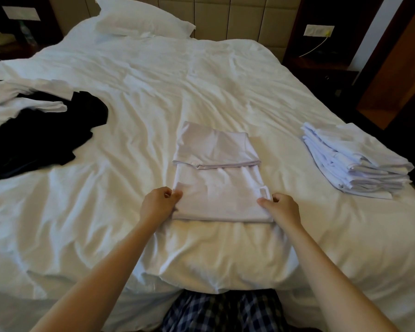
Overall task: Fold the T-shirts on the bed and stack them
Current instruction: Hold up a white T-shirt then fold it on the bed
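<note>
A partly folded white T-shirt (216, 178) lies on the bed (153, 92) in front of me, its far part doubled over the near part. My left hand (159, 203) pinches the near left corner of the shirt. My right hand (282, 208) pinches the near right corner. A stack of folded white T-shirts (355, 161) sits to the right near the bed's edge. On the left lies a loose heap of black T-shirts (46, 133) mixed with white ones (22, 99).
A white pillow (141, 20) leans at the padded headboard. Dark nightstands flank the bed, the right one below a wall socket with a cable (319, 31). The rumpled duvet bunches up at the near edge by my checked trousers (225, 312).
</note>
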Demonstrator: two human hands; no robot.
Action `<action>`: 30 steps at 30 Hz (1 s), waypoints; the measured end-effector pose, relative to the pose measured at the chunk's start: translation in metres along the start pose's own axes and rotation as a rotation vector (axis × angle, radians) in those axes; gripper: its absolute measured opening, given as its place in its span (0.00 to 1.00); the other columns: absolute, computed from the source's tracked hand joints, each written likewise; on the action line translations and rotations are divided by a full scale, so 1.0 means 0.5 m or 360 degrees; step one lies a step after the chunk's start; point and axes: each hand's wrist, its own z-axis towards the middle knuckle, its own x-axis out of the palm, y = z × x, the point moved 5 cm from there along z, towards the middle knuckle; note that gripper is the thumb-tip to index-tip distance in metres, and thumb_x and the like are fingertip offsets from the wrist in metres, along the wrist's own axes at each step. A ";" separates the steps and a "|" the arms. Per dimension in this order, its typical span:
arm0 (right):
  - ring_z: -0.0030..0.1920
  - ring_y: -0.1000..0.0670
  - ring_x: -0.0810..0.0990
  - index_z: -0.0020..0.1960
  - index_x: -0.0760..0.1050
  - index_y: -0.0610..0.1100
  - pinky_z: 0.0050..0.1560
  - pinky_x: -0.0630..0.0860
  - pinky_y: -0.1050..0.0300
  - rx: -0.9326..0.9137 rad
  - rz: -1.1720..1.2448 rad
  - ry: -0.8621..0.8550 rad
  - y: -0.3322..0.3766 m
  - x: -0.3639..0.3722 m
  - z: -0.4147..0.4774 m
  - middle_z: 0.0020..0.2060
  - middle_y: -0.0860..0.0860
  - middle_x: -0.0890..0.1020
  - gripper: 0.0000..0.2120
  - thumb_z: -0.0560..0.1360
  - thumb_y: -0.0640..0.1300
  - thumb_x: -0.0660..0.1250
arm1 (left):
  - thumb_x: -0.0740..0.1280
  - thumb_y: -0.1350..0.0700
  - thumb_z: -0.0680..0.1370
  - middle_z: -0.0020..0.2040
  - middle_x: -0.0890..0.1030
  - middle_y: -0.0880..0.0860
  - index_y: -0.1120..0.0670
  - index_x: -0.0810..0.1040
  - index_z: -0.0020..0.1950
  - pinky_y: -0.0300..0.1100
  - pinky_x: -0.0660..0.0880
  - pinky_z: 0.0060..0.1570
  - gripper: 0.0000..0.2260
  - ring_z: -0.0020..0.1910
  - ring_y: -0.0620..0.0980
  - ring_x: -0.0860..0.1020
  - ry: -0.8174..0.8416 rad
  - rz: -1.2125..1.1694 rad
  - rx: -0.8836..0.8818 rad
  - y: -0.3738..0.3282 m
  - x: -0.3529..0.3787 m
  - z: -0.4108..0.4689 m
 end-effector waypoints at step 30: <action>0.62 0.41 0.71 0.65 0.66 0.41 0.61 0.70 0.50 -0.0018 0.0173 -0.0199 0.091 -0.013 0.071 0.62 0.43 0.70 0.28 0.69 0.49 0.71 | 0.66 0.43 0.75 0.65 0.71 0.59 0.59 0.64 0.68 0.50 0.69 0.59 0.29 0.63 0.60 0.72 -0.0030 0.0249 -0.0024 -0.065 -0.052 0.075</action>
